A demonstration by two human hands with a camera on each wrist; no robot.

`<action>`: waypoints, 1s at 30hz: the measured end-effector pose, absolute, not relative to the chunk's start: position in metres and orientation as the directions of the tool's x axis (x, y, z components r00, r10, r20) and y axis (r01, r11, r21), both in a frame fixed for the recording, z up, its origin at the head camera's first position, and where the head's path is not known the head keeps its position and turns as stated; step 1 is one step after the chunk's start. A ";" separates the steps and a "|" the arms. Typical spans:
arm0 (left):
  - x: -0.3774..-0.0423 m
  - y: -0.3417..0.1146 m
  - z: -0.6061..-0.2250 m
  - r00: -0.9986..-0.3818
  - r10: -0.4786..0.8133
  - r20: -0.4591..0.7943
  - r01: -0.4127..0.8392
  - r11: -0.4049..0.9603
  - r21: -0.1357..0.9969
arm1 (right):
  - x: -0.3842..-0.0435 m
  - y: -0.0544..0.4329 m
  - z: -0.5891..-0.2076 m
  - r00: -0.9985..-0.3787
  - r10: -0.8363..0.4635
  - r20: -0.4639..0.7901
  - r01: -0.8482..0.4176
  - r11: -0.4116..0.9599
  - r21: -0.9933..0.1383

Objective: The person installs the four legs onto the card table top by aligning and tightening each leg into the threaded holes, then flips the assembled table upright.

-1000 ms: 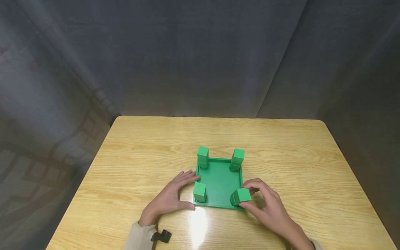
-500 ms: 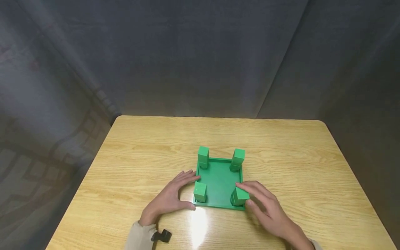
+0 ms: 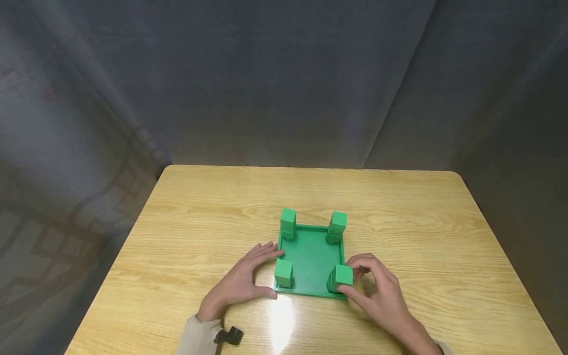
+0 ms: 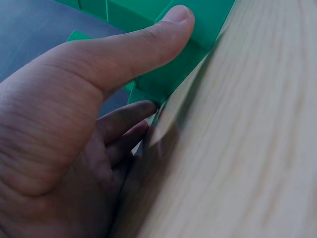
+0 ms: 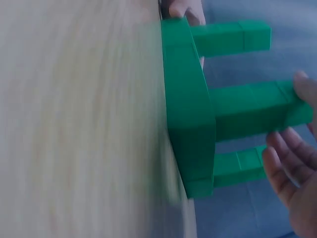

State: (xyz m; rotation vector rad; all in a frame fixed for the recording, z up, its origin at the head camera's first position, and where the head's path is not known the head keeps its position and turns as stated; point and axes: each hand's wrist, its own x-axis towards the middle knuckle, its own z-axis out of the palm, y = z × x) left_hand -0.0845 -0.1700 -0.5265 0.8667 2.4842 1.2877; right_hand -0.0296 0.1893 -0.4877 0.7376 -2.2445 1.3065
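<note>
A green square tray (image 3: 312, 261) with low walls lies on the table, and an upright green post of stacked blocks stands at each corner. With thumb and fingers, my right hand (image 3: 385, 295) pinches the top block of the near right post (image 3: 343, 275); in the right wrist view that post (image 5: 250, 111) shows seams between its blocks. My left hand (image 3: 241, 280) rests spread beside the near left corner, thumb at the front and fingertips at the left wall, steadying against the tray (image 4: 203, 32). The near left post (image 3: 284, 272) stands between thumb and fingers, untouched.
Two more posts, the far left post (image 3: 288, 223) and the far right post (image 3: 337, 227), rise from the back corners. The wooden table (image 3: 213, 207) extends around the tray. A dark curtain (image 3: 275, 88) hangs behind it.
My right fingers shifted over the near right post's top, then returned to its sides. Its top block turned from askew to nearly in line with the blocks below. My left hand stayed still.
</note>
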 end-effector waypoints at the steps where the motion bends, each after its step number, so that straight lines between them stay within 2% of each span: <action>1: -0.084 -0.170 -0.527 -0.804 0.589 0.080 0.405 0.444 0.799 | -0.029 0.188 -0.488 -0.763 -0.215 0.610 -0.636 0.420 -0.648; 6: -0.084 -0.170 -0.527 -0.804 0.589 0.086 0.410 0.443 0.797 | -0.028 0.187 -0.489 -0.766 -0.219 0.604 -0.634 0.412 -0.654; 12: -0.084 -0.170 -0.527 -0.805 0.588 0.085 0.412 0.448 0.793 | -0.028 0.197 -0.486 -0.756 -0.392 0.525 -0.644 0.297 -0.705; 15: -0.084 -0.170 -0.527 -0.804 0.588 0.088 0.416 0.450 0.791 | -0.029 0.199 -0.487 -0.748 -0.427 0.508 -0.645 0.282 -0.711; 19: -0.084 -0.170 -0.527 -0.804 0.588 0.090 0.417 0.449 0.791 | -0.032 0.200 -0.489 -0.744 -0.401 0.535 -0.652 0.260 -0.712; 26: -0.084 -0.170 -0.527 -0.806 0.585 0.086 0.410 0.449 0.794 | -0.029 0.194 -0.491 -0.825 -0.266 0.498 -0.564 0.328 -0.758; 30: -0.084 -0.169 -0.526 -0.805 0.587 0.086 0.412 0.448 0.793 | -0.026 0.189 -0.492 -0.833 -0.205 0.514 -0.551 0.379 -0.743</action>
